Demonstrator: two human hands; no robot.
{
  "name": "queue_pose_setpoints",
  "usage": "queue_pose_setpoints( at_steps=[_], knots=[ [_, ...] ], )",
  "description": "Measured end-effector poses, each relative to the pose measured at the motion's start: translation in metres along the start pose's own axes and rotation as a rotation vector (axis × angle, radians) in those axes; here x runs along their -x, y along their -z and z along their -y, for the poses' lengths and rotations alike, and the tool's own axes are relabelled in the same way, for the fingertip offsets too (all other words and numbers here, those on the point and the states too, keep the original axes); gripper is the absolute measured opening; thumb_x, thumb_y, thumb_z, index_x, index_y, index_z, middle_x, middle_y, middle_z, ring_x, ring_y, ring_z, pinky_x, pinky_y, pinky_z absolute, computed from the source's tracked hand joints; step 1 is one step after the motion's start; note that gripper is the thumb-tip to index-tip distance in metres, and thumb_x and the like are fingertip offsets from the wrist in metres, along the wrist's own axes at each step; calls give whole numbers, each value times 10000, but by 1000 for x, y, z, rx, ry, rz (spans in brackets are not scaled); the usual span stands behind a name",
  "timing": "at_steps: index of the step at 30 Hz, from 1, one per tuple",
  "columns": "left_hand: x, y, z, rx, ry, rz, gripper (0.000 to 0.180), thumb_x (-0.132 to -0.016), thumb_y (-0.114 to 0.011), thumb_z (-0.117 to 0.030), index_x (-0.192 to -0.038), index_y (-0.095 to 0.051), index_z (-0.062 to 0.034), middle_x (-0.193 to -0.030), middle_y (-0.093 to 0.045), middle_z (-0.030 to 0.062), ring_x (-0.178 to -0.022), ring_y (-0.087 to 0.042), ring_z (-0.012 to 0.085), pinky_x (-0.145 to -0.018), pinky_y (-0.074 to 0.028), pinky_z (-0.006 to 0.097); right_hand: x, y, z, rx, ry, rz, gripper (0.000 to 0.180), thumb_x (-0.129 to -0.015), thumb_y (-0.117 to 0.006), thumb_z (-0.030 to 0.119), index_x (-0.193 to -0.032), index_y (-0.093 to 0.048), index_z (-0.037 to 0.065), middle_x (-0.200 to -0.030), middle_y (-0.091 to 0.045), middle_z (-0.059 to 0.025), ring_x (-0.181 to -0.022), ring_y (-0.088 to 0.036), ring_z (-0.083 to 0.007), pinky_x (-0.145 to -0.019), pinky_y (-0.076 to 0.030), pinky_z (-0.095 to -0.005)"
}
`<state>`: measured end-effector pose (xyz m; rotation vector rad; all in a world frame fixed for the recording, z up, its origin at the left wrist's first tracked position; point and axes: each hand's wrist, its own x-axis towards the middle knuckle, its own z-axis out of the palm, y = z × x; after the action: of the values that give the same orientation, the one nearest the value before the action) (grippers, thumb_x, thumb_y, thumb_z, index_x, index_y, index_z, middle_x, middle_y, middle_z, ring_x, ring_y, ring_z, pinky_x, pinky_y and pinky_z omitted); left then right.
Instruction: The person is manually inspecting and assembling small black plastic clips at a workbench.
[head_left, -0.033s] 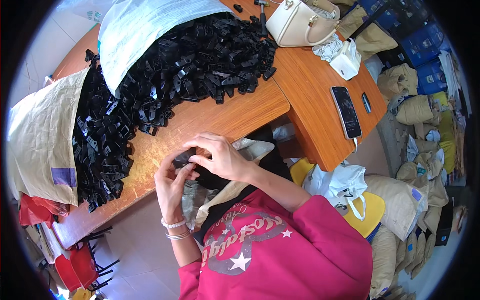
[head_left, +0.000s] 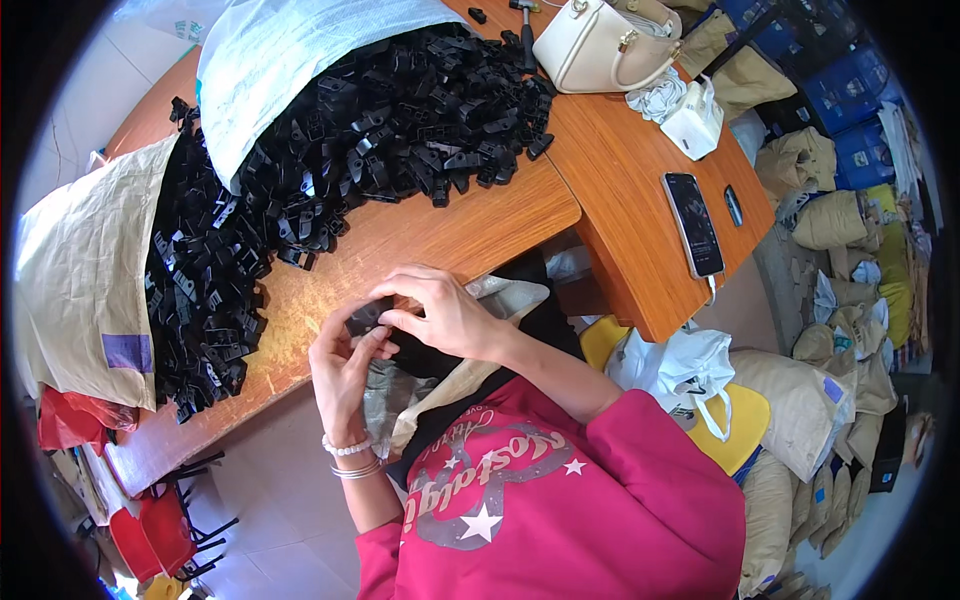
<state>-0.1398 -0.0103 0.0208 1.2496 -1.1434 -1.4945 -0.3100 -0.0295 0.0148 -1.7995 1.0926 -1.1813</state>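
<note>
My left hand and my right hand meet at the near edge of the wooden table. Together they pinch a small black plastic part between the fingertips. Beaded bracelets sit on my left wrist. A large heap of the same black parts spills from a white woven sack farther back on the table. More black parts pour out of a tan sack at the left. An open bag with dark contents rests in my lap, just under my hands.
On the right wing of the table lie a cream handbag, a white box, a phone and a hammer. A yellow stool with a white plastic bag stands at my right. Stuffed sacks fill the right side.
</note>
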Motion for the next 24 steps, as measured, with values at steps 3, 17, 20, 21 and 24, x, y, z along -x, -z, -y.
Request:
queue_pose_setpoints(
  at_steps=[3,17,20,21,24],
  knots=[
    [-2,3,-4,-18,29,7,238,-871,-614,21,-1101,-582,73,-829,-671,127,-670,-669,172,-614,-544,243,-1,3,-1,2,-42,56,217,-791,-692,15,-986,-601,-12,-941,-628,-120,-801,-648,-223,-698,-530,-300],
    [1,5,-7,15,75,83,218,-912,-582,-11,-1099,-573,99,-850,-679,156,-715,-687,201,-661,-564,270,2,-3,-8,-26,171,-66,125,-747,-719,33,-847,-645,25,-868,-656,-78,-852,-614,-260,-740,-503,-349],
    [2,2,-8,15,23,8,273,-931,-551,-6,-1190,-537,81,-919,-671,152,-767,-681,196,-698,-557,274,1,-5,-7,-36,233,-86,150,-768,-706,31,-909,-654,32,-939,-627,-87,-892,-597,-229,-744,-496,-332],
    [3,0,-8,-54,-88,15,275,-933,-543,-12,-1193,-536,76,-938,-663,137,-773,-673,180,-704,-551,267,1,-5,-3,-115,154,-64,169,-789,-701,31,-955,-670,40,-1024,-626,-78,-943,-601,-197,-768,-500,-314],
    [10,0,-7,-222,-213,15,335,-915,-505,38,-1251,-499,40,-973,-645,115,-738,-647,141,-672,-534,246,0,-7,1,-346,-171,66,235,-848,-646,11,-1083,-634,21,-1085,-606,-62,-943,-590,-125,-794,-503,-258]
  ],
)
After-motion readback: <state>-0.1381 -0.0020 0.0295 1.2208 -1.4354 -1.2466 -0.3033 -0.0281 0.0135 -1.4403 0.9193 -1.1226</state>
